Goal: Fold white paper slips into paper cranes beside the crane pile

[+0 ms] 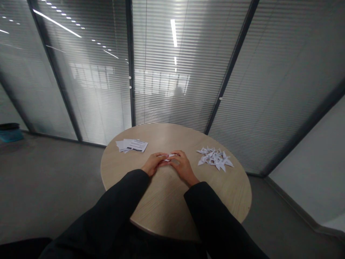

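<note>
black sleeves | hands pinch small folded white paper | round wood table

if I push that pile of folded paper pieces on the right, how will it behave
The pile looks like loose, thin folded paper, so probably very light and apt to scatter rather than slide together. On the smooth table, pieces likely skid easily and crush if pressed.

Small white paper piece: mostly covered by fingertips, shape indeterminate. Both sleeves: cut off at bottom edge.
</note>
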### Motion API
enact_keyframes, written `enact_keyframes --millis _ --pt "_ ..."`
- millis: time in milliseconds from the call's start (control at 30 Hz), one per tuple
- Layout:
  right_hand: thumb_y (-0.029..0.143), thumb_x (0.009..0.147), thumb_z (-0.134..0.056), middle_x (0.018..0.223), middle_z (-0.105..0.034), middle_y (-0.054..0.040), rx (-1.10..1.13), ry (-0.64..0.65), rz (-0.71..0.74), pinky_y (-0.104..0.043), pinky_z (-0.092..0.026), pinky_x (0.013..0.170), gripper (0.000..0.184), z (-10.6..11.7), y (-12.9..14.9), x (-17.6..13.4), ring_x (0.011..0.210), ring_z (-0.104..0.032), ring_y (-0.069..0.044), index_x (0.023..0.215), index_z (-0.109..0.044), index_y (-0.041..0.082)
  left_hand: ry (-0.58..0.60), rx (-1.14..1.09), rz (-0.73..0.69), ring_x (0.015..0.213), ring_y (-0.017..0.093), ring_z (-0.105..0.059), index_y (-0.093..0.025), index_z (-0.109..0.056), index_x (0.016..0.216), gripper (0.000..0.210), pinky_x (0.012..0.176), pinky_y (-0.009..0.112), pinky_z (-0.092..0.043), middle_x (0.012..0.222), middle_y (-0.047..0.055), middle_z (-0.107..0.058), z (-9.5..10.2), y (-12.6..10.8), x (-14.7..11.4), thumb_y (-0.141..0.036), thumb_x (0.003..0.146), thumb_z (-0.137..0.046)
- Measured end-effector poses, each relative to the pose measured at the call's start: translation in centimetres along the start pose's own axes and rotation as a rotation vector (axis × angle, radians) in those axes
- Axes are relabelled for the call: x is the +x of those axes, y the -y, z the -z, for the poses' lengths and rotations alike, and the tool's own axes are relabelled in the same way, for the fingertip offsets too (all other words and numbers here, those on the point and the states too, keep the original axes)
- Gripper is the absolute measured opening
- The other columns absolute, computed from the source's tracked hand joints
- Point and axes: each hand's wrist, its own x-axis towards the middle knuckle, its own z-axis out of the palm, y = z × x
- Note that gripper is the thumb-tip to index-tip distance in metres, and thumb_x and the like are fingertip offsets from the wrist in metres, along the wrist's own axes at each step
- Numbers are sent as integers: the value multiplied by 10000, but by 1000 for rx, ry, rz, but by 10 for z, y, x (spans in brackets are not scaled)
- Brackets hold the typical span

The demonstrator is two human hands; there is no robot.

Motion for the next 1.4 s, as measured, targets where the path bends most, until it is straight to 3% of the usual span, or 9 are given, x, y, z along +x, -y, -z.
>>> enact_keyframes --millis 267,633,767,967,1400 --pt "195 778 -677 1023 -597 -61 -16 -14 -7 -390 -445 897 96 1 1 0 1012 -544 -218 837 -716 260 19 -5 2 660 106 -628 -114 -657 732 144 721 220 -515 733 28 -668 3 1 2 -106 633 -761" --pt "250 762 -697 992 -574 -61 40 -54 -135 -380 -438 913 23 1 2 2 984 -552 -207 776 -711 238 31 60 -79 667 113 -620 -101 -656 763 273 711 240 -500 717 38 -672 -2 -1 -4 -170 553 -816" --pt "304 763 -689 969 -575 -57 109 -56 -185 -383 -454 902 79 1 1 2 958 -572 -204 760 -703 227 46 136 -139 647 110 -606 -103 -660 774 305 692 239 -483 685 28 -667 -4 -2 -5 -242 554 -820" --pt "415 728 -690 917 -583 -49 248 -131 -286 -351 -529 763 201 1 4 2 883 -593 -196 728 -658 217 68 191 -190 661 132 -617 -109 -666 802 346 714 265 -478 711 47 -692 -4 -1 -5 -304 559 -818" --pt "408 732 -677 880 -606 -53 323 -165 -307 -343 -520 759 202 1 -2 3 821 -610 -189 747 -656 208 115 183 -258 702 134 -618 -111 -673 831 371 746 265 -469 737 47 -694 -2 2 -1 -334 567 -810"
